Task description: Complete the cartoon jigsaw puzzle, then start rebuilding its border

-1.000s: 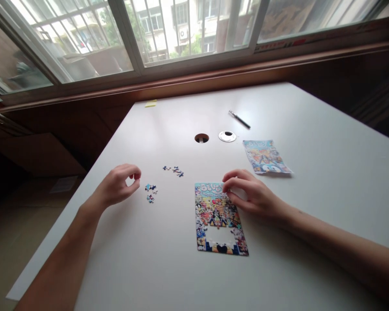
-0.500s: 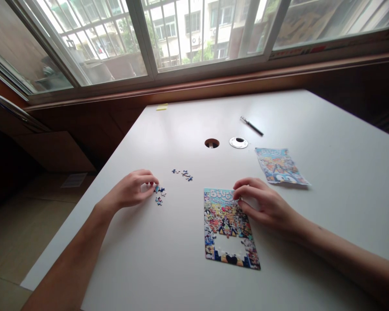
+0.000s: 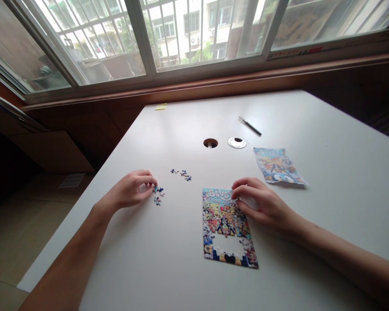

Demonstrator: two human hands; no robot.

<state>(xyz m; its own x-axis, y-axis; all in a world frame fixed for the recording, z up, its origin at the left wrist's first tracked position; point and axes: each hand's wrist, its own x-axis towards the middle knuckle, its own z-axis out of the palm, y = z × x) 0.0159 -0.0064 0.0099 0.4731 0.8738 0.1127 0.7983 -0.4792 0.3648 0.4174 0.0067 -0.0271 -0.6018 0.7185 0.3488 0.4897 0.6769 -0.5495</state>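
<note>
A colourful jigsaw puzzle [image 3: 226, 219] lies on the white table, with a white gap in its lower half where pieces are out. My right hand [image 3: 262, 201] rests at its upper right edge, thumb and fingers closed on that edge. To the left, my left hand [image 3: 134, 188] reaches down to a small cluster of loose puzzle pieces [image 3: 158, 201]. Its thumb and index finger pinch together at a piece there, mostly covered by the fingertips. A second group of loose puzzle pieces [image 3: 185, 175] lies farther back, apart from both hands.
A printed picture sheet [image 3: 276, 165] with matching artwork lies right of the puzzle. Behind are a pen [image 3: 250, 126], a round cable hole [image 3: 210, 143] and its metal cover ring [image 3: 237, 142]. Yellow tape [image 3: 161, 106] marks the table's far edge, below a window.
Both hands keep practically the same place and pose. The whole view shifts slightly; the puzzle and the loose pieces stay where they lie.
</note>
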